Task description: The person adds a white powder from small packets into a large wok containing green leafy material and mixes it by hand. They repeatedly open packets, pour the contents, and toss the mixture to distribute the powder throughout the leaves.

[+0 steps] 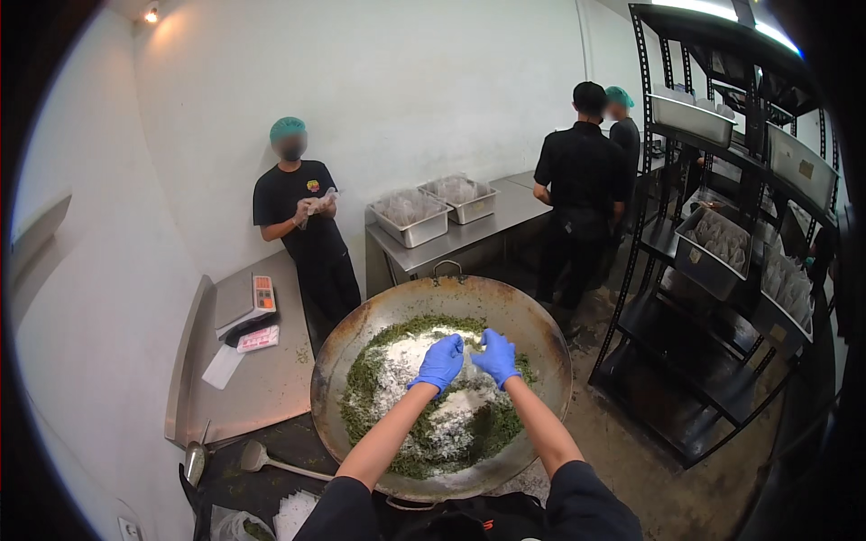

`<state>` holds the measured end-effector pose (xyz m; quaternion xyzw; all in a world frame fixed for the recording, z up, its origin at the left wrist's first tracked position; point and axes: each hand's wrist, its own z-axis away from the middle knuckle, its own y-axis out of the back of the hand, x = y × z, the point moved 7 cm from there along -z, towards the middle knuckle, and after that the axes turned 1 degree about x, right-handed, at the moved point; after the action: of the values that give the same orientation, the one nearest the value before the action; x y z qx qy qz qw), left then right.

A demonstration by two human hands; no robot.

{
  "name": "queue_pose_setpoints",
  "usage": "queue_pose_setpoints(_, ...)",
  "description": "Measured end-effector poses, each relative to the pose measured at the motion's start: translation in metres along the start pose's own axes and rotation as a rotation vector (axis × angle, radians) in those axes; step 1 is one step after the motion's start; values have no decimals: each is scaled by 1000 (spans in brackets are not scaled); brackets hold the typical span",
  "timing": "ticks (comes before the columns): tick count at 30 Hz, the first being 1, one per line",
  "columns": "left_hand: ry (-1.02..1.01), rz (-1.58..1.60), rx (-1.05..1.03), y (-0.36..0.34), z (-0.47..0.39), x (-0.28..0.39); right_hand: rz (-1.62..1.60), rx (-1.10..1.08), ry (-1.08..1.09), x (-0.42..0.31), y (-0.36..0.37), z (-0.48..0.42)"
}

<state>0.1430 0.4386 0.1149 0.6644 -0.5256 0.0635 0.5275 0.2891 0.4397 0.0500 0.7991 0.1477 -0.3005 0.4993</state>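
A large round metal wok point(548, 318) with a rusty rim stands before me. Chopped green leaves point(365, 399) fill its bowl, with white powder point(406, 358) heaped over them. Both my hands wear blue gloves and are raised over the mix, a small gap between them. My left hand point(441, 362) has its fingers curled together; whether anything is inside them is hidden. My right hand point(496, 358) is just beside it, fingers bent towards the left hand, and what they may hold cannot be made out.
Left: a steel table point(270, 379) with a digital scale point(247, 304); below, a metal spatula point(256, 456) and a scoop point(195, 460). Ahead, a gloved person point(308, 223) stands by a counter point(514, 196) with steel trays point(426, 230). Two people stand farther right, near black shelving point(626, 297).
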Motion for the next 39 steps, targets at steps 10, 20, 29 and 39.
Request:
queue_pose_setpoints(10, -7, -29, -37, -13, 1, -9, 9, 33, -20, 1, 6, 1)
queue_pose_setpoints(20, -86, 29, 21, -2, -8, -5, -1, -25, -31, -9, -3, -3)
queue_pose_setpoints(29, 6, 43, -62, -9, 2, -5, 35, -53, -14, -8, 0, 5)
queue_pose_setpoints(39, -174, 157, 99, -13, -3, -9, 33, 62, 17, -7, 16, 4)
